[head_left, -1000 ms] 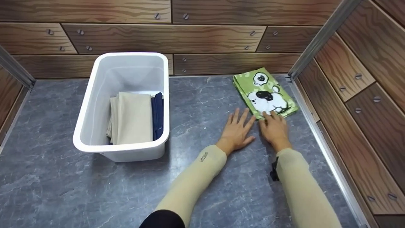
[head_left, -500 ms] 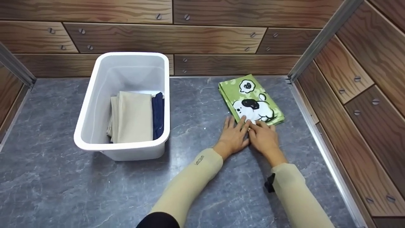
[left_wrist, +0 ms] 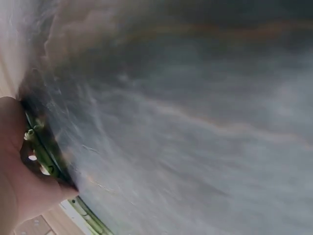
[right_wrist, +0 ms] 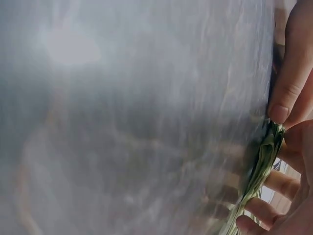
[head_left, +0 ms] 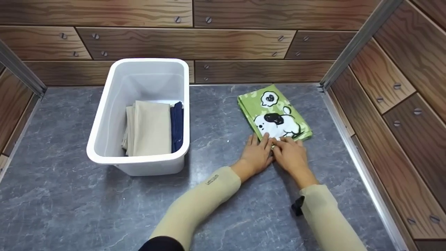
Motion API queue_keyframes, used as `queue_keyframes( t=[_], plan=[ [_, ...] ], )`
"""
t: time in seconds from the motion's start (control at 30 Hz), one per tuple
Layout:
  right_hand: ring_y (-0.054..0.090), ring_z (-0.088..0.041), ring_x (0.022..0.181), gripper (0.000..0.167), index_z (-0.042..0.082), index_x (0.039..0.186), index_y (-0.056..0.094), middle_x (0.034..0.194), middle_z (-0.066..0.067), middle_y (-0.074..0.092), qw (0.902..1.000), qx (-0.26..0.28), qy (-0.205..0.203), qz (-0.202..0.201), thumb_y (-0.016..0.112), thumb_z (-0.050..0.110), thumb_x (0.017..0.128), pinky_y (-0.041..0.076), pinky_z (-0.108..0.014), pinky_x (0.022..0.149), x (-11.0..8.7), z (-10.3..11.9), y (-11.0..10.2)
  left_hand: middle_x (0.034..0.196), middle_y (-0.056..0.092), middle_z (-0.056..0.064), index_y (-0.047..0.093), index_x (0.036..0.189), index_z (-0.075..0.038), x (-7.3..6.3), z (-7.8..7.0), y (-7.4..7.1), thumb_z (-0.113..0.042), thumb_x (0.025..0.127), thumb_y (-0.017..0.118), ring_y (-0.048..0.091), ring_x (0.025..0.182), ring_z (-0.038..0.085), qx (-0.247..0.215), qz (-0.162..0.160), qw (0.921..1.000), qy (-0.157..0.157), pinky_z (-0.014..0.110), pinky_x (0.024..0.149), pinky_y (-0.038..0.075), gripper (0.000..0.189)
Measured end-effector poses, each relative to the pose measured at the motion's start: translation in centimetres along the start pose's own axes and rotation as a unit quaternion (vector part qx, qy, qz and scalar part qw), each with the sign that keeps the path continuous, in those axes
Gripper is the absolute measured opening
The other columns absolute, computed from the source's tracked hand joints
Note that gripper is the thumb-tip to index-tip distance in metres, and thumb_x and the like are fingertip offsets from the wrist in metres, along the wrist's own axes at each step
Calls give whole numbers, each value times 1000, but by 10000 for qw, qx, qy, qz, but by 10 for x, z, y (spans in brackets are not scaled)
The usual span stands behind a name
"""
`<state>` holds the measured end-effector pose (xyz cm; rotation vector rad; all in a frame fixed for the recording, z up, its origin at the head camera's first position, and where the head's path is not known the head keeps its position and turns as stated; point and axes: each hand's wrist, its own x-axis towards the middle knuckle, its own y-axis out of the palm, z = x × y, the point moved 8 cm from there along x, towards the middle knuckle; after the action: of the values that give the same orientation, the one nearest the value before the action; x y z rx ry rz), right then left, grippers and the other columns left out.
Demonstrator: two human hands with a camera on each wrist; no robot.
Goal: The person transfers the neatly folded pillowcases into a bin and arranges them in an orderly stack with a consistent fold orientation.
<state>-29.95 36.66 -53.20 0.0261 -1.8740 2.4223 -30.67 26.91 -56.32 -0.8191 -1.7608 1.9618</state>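
Note:
A folded green cloth (head_left: pixel 256 104) with a white cartoon dog print lies on the grey marbled surface. My left hand (head_left: pixel 256 156) rests at its near left corner, fingers extended onto the edge. Beside it, my right hand (head_left: pixel 292 155) has its fingertips over the near edge and its thumb by the corner, pinching the cloth. In the right wrist view, layered folds of the green cloth (right_wrist: pixel 259 171) show at the fingers of the right hand (right_wrist: pixel 293 213). The left wrist view shows the left hand (left_wrist: pixel 29 196) at the cloth's rim, mostly cut off.
To the left stands a white bin (head_left: pixel 104 160), with folded beige cloth (head_left: pixel 153 129) and folded navy cloth (head_left: pixel 177 125) inside. A wood-patterned back wall (head_left: pixel 244 45) and side wall (head_left: pixel 400 97) bound the surface. A metal strip (head_left: pixel 362 170) runs along the right edge.
The green cloth has slid left and slightly nearer. My right hand moved left with it, coming alongside the left hand, which now lies over the cloth's near corner. The bin stayed put.

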Motion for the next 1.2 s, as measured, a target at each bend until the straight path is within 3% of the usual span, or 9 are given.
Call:
queue_keyframes(
  t=[0.23,0.47,0.63,1.0,1.1,1.2],
  plan=[
    [53,-47,105,38,14,127,70,129,-18,63,9999,34,-98,-37,51,30,97,45,-61,86,-7,17,4,167,15,4,15,161,-16,-18,4,-1,-55,105,30,28,147,38,354,192,9992,-68,45,122,25,70],
    [53,-45,107,39,14,128,69,129,-18,63,9999,-22,-133,-21,52,31,98,45,-57,89,-13,28,6,166,19,5,21,160,-16,-30,7,-6,-52,103,40,29,145,41,245,322,9989,-215,43,120,29,70],
    [55,-44,105,38,14,127,70,127,-18,64,9996,-55,-253,-82,52,30,98,46,-56,89,-18,36,5,166,21,6,24,159,-15,-38,8,-8,-50,104,39,31,145,42,349,416,9981,-278,42,119,31,67],
    [57,-42,102,37,17,127,70,127,-14,66,9987,-78,-476,-187,56,31,96,48,-54,85,-31,55,9,162,30,7,34,156,-16,-59,19,-8,-53,100,45,37,140,43,405,179,9985,-314,45,113,38,68],
    [58,-39,103,35,16,125,72,125,-11,67,9970,86,-695,-318,60,28,94,50,-54,84,-34,58,6,163,28,5,34,156,-17,-67,26,-8,-55,99,45,32,142,47,272,258,9981,-484,50,114,35,69],
    [58,-37,107,31,13,120,73,123,-10,68,9917,311,-985,-764,64,23,92,49,-54,87,-37,54,-4,164,27,4,35,156,-20,-74,33,-9,-61,97,45,24,144,51,263,421,9960,-741,57,116,29,73]
  ],
)
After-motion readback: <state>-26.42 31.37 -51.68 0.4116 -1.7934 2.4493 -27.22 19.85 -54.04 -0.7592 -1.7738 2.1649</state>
